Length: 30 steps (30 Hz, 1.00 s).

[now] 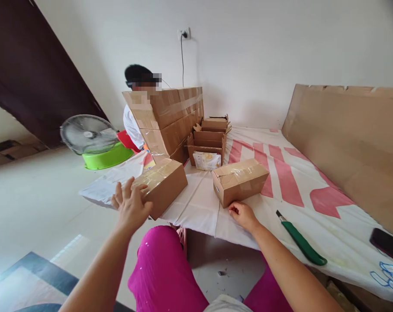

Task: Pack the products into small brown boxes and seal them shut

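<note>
My left hand (130, 203) is open, its fingers spread at the near left end of a taped cardboard box (170, 188). The fingertips overlap the box's edge; whether they press on it I cannot tell. A second taped cardboard box (242, 180) lies on the cloth-covered table further right. At its lower front corner rests my right hand (243, 215), fingers curled closed; what is inside them, if anything, is hidden. To the right of that hand lies a green utility knife (302, 242) with its blade tip showing.
Taped cartons (177, 110) are stacked at the back left, with a person (133, 123) behind them. Several open boxes (209, 138) stand beside the stack, a printed packet (207, 160) against the front one. A cardboard sheet (346, 143) and a phone (388, 245) are at right, a fan (89, 134) at left.
</note>
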Available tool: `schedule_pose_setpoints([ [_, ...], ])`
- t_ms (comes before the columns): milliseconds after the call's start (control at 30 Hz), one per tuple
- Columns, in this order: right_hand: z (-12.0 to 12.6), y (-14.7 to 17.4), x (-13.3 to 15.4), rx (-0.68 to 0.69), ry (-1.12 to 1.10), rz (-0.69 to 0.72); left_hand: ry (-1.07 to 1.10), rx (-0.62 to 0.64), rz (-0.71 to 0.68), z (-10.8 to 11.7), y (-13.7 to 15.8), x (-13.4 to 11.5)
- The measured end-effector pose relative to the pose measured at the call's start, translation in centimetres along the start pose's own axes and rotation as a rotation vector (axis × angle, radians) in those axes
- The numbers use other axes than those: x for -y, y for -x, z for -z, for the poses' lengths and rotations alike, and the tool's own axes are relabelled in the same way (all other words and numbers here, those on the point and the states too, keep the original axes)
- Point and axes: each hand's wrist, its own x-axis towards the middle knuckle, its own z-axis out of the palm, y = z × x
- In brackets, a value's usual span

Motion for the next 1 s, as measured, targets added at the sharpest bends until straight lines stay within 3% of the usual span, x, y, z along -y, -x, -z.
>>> schedule_pose_setpoints([
  [67, 0.0, 0.0, 0.1, -0.007, 0.001, -0.004, 0.076, -0.151, -0.133, -1.2, 0.7, -4.2],
  [100, 0.0, -0.1, 0.1, -0.008, -0.001, -0.007, 0.181, -0.142, -0.247, -2.0, 1.1, -6.5],
  [167, 0.0, -0.1, 0.1, -0.01, -0.007, -0.013, 0.359, 0.017, -0.423, -4.3, 1.6, -10.6],
  [233, 0.0, -0.1, 0.1, -0.015, -0.019, -0.018, 0.455, 0.171, -0.447, -7.3, 1.6, -13.7],
  [333, 0.1, -0.1, -0.1, -0.027, -0.038, -0.023, 0.618, 0.312, -0.337, -12.3, 0.8, -15.6],
  [467, 0.0, -0.5, -0.3, -0.038, -0.045, -0.028, 0.889, 0.387, -0.218, -16.7, 0.1, -14.5],
  [567, -0.1, -0.3, 0.2, -0.024, -0.033, -0.038, 1.009, 0.442, -0.236, -17.0, 0.0, -13.1],
  [667, 0.8, 1.7, 1.4, 0.019, 0.019, 0.015, 1.052, 0.513, -0.264, -15.5, 0.3, -12.2],
  [767, 4.2, 5.6, 2.1, 0.185, 0.112, 0.194, 1.095, 0.634, -0.281, -13.6, 1.2, -11.6],
  [800, 5.8, 7.1, 2.1, 0.183, 0.148, 0.195, 1.094, 0.685, -0.304, -13.1, 1.7, -11.4],
  [900, 10.5, 11.0, 0.7, 0.003, 0.278, 0.037, 1.058, 0.784, -0.367, -11.9, 2.8, -10.8],
  [1000, 13.3, 13.7, -2.1, -0.21, 0.524, -0.117, 1.047, 0.817, -0.372, -11.5, 3.2, -10.7],
])
